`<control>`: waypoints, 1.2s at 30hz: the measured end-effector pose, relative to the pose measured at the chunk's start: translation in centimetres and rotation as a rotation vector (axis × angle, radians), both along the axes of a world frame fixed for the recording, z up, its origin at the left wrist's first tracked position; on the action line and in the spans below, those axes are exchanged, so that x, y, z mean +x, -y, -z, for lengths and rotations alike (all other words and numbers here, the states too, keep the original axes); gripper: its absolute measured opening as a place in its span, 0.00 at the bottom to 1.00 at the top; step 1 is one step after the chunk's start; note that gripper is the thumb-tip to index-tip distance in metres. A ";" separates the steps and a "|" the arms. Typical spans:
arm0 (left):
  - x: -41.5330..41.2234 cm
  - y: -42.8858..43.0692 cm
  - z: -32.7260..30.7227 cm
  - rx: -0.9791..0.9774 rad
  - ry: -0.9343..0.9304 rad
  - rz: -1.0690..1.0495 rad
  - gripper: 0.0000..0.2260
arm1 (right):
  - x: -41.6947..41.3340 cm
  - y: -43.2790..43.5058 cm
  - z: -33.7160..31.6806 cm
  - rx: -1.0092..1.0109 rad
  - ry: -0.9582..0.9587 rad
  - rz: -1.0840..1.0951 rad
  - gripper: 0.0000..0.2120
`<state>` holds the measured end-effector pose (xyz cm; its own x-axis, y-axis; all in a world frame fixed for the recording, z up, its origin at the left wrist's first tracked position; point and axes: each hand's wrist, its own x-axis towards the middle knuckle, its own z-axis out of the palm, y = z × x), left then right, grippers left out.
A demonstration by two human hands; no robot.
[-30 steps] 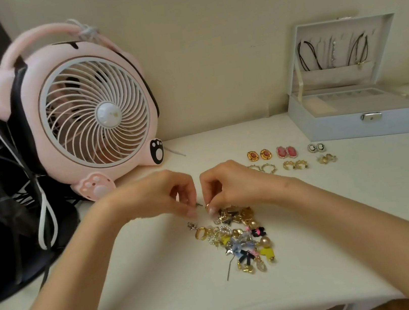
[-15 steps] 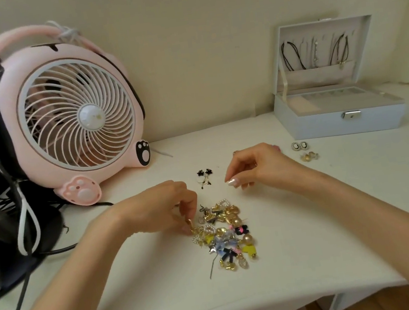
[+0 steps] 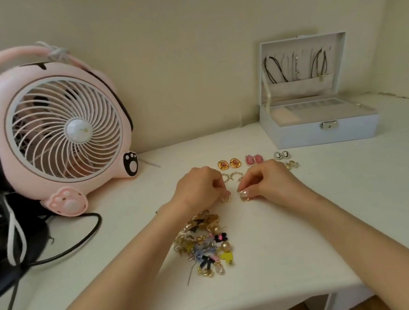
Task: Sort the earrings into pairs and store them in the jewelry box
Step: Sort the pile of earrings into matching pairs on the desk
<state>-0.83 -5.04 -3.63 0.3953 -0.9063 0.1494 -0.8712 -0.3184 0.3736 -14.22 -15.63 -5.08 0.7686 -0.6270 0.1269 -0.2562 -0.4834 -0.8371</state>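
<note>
Head view places our left hand point(image 3: 200, 187) and right hand point(image 3: 268, 182) side by side over the surface point(image 3: 337, 201), between the unsorted pile point(image 3: 206, 242) and the rows of finished pairs. Left fingers point(image 3: 220, 191) are curled and clamped on a first gold earring point(image 3: 225, 199). Right fingers point(image 3: 244, 192) are clamped on a second gold earring point(image 3: 244, 198). We cannot tell whether either piece touches the surface. The jewelry box point(image 3: 322, 132) stands open at the rear right, well apart from both hands.

Risks, in our judgement:
- Fingertips hide most of both pieces, so a mismatch may pass unnoticed.
- The knuckles lie just beside the hoop pair point(image 3: 233, 176). A forward move could scatter it.
- The left forearm passes beside the pile. A sideways drag could spread or tangle it.
- A piece released above the surface may roll away.

Writing: none is legible. The pink fan point(image 3: 61, 128) carries only a paw emblem, and the box latch shows no readable mark.
</note>
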 end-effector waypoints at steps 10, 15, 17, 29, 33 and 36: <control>1.1 -0.9 0.8 -0.022 -0.122 0.100 0.11 | -0.3 0.3 -0.1 -0.159 -0.115 -0.005 0.12; 0.8 -0.4 1.0 -0.032 -0.042 0.119 0.08 | 0.2 0.1 0.2 -0.219 -0.103 0.034 0.09; 0.7 -0.1 1.1 -0.048 -0.034 0.125 0.07 | 0.6 -0.1 0.4 -0.235 -0.091 0.056 0.08; 0.8 -0.6 0.9 -0.099 -0.074 0.105 0.10 | 1.0 -0.7 0.7 -0.234 -0.069 0.056 0.12; 1.8 -2.1 -1.4 -0.133 -0.072 0.065 0.10 | 1.0 -0.9 -0.1 -0.251 0.013 0.047 0.10; 2.7 -4.3 -2.8 -0.057 -0.027 0.062 0.09 | 1.0 -1.7 -1.1 -0.285 0.028 -0.031 0.08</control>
